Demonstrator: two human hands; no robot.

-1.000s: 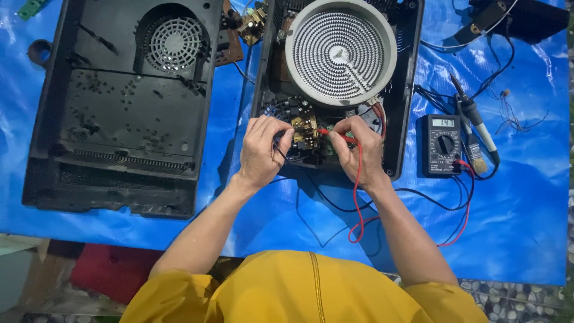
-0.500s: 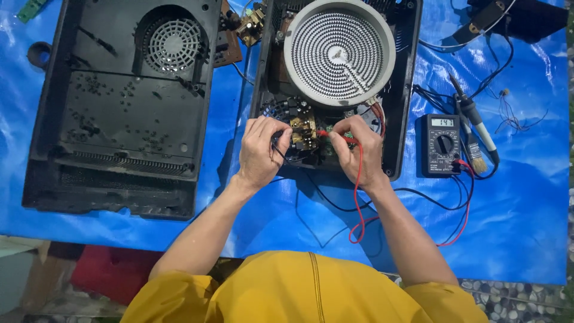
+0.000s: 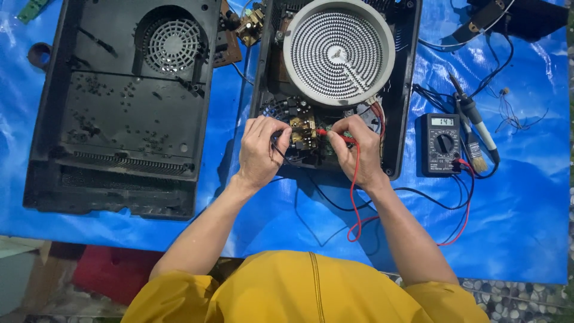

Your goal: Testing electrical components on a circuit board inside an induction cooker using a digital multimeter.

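Observation:
An opened electric cooker [image 3: 399, 90] lies on a blue sheet, with a round white coil heater [image 3: 338, 51] on top and a circuit board [image 3: 306, 134] below it. My left hand [image 3: 260, 152] holds a black test probe [image 3: 280, 143] against the board. My right hand [image 3: 354, 149] pinches a red test probe [image 3: 330, 134] onto the same board. Red and black leads [image 3: 354, 209] run from the probes to a black multimeter [image 3: 441, 145] to the right.
A black housing shell with a fan grille [image 3: 122, 107] lies to the left. A soldering iron [image 3: 475, 116] and a small brush [image 3: 475, 157] lie by the meter. More wires and a dark part [image 3: 514, 18] sit at the top right. The blue sheet [image 3: 508, 227] ends near my body.

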